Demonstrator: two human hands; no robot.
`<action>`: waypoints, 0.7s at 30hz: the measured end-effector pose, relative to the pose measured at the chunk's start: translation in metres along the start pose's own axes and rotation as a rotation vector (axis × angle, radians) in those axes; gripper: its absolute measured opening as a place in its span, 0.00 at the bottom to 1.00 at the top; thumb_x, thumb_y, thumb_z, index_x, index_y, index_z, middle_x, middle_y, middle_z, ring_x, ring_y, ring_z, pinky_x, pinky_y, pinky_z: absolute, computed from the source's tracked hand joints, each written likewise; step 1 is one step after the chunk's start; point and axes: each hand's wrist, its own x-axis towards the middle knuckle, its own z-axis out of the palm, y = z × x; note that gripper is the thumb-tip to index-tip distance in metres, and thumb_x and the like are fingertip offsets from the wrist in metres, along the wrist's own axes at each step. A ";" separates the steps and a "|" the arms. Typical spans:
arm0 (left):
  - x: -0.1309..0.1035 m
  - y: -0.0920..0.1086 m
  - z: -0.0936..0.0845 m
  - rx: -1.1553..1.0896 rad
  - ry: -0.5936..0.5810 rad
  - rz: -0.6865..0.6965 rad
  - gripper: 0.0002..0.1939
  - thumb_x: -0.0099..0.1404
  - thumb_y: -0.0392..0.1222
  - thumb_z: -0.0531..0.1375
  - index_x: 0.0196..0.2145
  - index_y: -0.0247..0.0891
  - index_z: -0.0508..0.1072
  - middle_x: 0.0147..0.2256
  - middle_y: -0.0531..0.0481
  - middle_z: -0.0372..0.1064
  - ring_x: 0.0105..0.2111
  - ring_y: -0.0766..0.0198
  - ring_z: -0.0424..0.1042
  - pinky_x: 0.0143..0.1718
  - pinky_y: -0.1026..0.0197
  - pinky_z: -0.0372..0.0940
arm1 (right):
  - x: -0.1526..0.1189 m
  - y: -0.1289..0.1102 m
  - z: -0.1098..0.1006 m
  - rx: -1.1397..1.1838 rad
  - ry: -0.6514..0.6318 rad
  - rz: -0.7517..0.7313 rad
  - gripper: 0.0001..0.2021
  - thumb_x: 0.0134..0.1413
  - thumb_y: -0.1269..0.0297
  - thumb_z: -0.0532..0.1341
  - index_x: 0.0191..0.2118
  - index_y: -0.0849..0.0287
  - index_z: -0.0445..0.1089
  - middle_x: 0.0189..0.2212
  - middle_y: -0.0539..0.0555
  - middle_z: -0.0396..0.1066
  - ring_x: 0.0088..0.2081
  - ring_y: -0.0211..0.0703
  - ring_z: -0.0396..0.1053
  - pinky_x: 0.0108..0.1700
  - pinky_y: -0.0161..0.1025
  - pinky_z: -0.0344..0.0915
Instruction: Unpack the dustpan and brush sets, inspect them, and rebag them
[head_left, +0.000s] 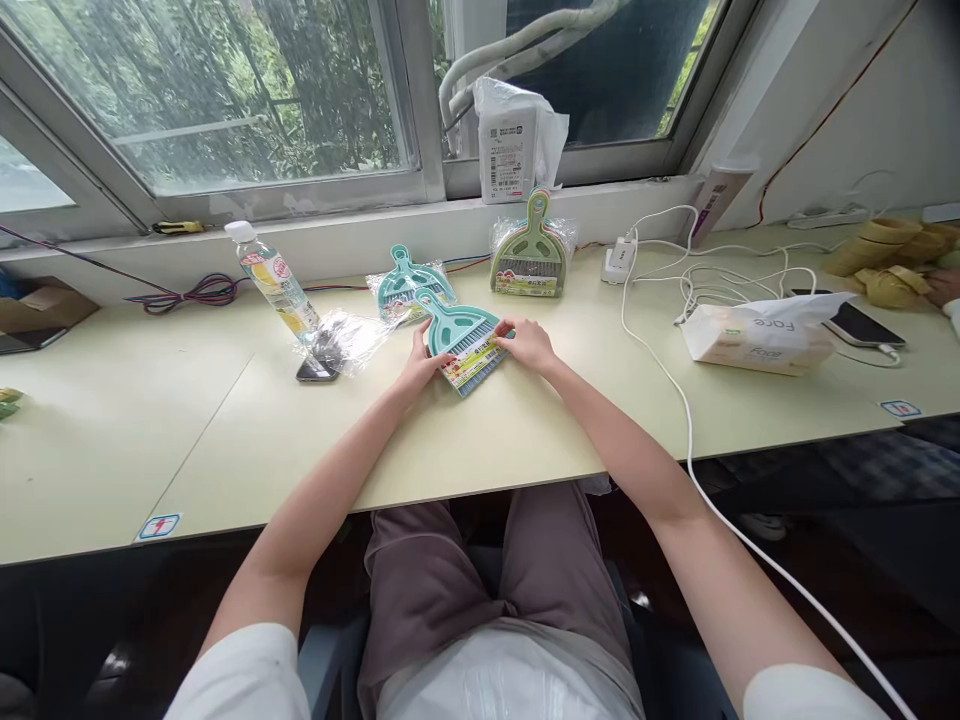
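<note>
A teal mini dustpan and brush set (459, 328) with a printed card label lies tilted above the table. My left hand (424, 366) grips its lower left corner, thumb on the label. At its right side my right hand (528, 345) pinches the edge near the label's end. Just behind is a second teal dustpan set (405, 280) in clear wrap, partly covered by the first. A green dustpan set (531, 255) in clear wrap leans upright against the wall below the window. Crumpled clear plastic (358, 340) lies left of my left hand.
A drink bottle (274, 280) and a phone (316, 370) are on the left. White cables (679, 380) run across the right side, near a tissue pack (761, 335) and another phone (862, 322). Tape rolls (885, 245) and a person's hand (943, 287) are far right.
</note>
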 end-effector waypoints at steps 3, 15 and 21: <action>0.002 -0.003 -0.001 0.015 0.025 -0.008 0.50 0.51 0.37 0.68 0.64 0.49 0.46 0.42 0.49 0.73 0.41 0.55 0.75 0.45 0.47 0.72 | 0.000 -0.001 0.001 -0.027 0.015 -0.003 0.06 0.53 0.64 0.64 0.38 0.52 0.74 0.39 0.49 0.78 0.39 0.44 0.72 0.41 0.39 0.65; 0.005 -0.006 -0.006 -0.067 0.173 0.224 0.54 0.50 0.42 0.70 0.65 0.55 0.42 0.44 0.49 0.72 0.44 0.53 0.75 0.46 0.47 0.71 | 0.002 0.000 0.017 0.469 0.233 0.190 0.24 0.55 0.54 0.61 0.55 0.56 0.59 0.52 0.59 0.67 0.39 0.43 0.72 0.48 0.45 0.68; 0.006 -0.006 -0.006 -0.092 0.208 0.255 0.56 0.48 0.45 0.71 0.66 0.53 0.41 0.48 0.46 0.70 0.49 0.50 0.73 0.49 0.46 0.69 | -0.011 -0.024 0.031 1.055 -0.126 0.287 0.25 0.58 0.60 0.58 0.60 0.53 0.52 0.47 0.54 0.73 0.38 0.40 0.75 0.49 0.42 0.71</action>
